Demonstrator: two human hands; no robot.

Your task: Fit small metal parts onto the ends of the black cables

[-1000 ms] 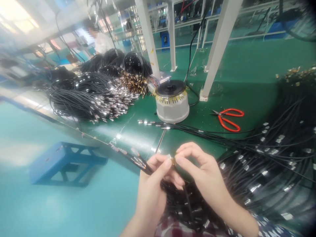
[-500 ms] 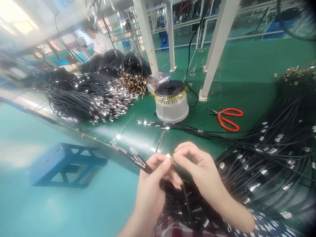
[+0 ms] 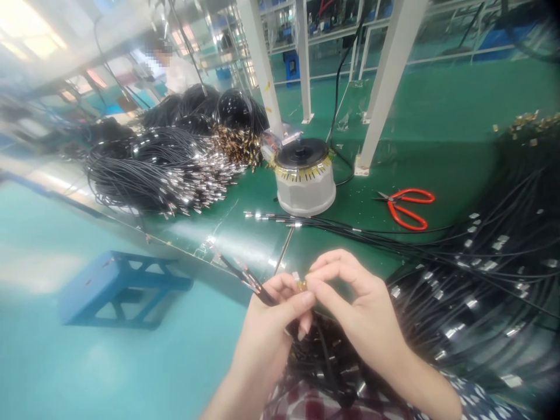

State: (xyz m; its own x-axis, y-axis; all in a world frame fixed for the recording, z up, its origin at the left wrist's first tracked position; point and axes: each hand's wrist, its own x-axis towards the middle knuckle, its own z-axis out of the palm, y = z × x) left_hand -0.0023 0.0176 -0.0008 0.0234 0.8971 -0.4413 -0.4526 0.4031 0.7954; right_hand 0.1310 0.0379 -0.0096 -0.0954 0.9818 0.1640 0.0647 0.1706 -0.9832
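Note:
My left hand [image 3: 273,315] is closed round several black cables [image 3: 262,293], whose stripped, coppery ends stick out toward the upper left. At its thumb and forefinger is a small gold-coloured connector [image 3: 301,284] with a pale, shiny piece beside it. My right hand [image 3: 354,291] pinches the connector from the other side, thumb against forefinger. The fingertips of both hands meet there, so most of the small part is hidden. Below the hands, more black cable [image 3: 328,361] hangs over my lap.
Red-handled scissors [image 3: 405,207] lie on the green table [image 3: 245,233] near a white round dispenser [image 3: 305,189] with a black top. Cable bundles [image 3: 161,163] are heaped at left, others [image 3: 481,280] at right. A blue stool [image 3: 118,289] stands on the floor; a person [image 3: 179,76] is behind.
My left thumb has shifted slightly right and down, its fingers curling in more. The right hand still pinches the connector. The view has moved a little.

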